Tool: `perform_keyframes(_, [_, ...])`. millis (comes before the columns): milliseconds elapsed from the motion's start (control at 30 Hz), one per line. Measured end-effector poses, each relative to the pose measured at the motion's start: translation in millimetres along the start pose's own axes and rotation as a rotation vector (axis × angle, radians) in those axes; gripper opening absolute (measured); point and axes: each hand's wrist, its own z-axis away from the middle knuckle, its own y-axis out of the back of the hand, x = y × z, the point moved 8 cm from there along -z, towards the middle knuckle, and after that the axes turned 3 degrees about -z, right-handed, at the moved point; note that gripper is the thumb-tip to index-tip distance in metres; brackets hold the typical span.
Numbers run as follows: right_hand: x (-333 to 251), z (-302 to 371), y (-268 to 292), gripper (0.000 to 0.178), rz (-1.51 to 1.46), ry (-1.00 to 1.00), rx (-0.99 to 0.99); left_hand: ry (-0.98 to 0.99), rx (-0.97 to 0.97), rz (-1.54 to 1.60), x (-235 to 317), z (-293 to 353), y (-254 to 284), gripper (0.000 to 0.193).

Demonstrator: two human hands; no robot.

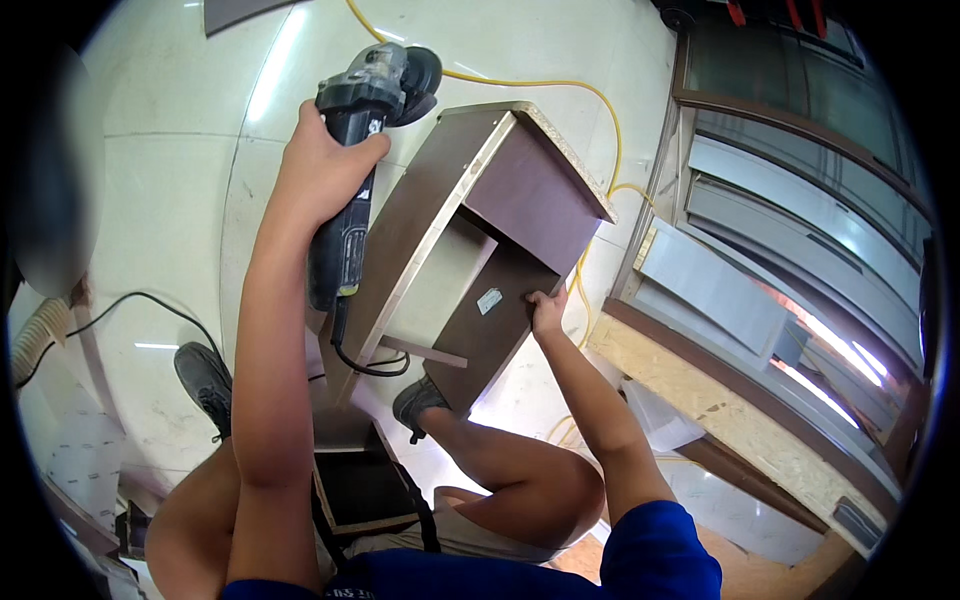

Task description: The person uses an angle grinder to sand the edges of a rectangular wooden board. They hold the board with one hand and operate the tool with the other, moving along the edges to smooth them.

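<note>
An angle grinder [345, 225], black and grey with a round disc at its head, is gripped around the body by my left hand [325, 165]. It is held up left of a dark brown wooden cabinet box [410, 215], its disc close to the box's far left corner. The box stands tilted on the floor in front of me, with pale raw board edges and an open compartment. My right hand [547, 312] grips the edge of the box's right panel, fingers curled over it. A small pale label [489, 301] sticks to that panel.
A yellow cord [560, 84] runs over the tiled floor behind the box. Stacked boards and glass-fronted frames [740, 270] stand at the right, with a long chipboard strip [700, 400]. A ribbed hose [40, 335] and black cable [150, 297] lie at the left. My shoes flank the box's near end.
</note>
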Motion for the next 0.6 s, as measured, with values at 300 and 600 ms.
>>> perform_keyframes(300, [-11, 5, -8, 0.053, -0.094, -0.036, 0.004, 0.042, -0.146, 0.069, -3, -13, -15, 0.072])
perform_keyframes(600, [1, 0, 0, 0.054, -0.094, -0.027, 0.001, -0.026, -0.290, 0.027, 20, -10, -64, 0.075])
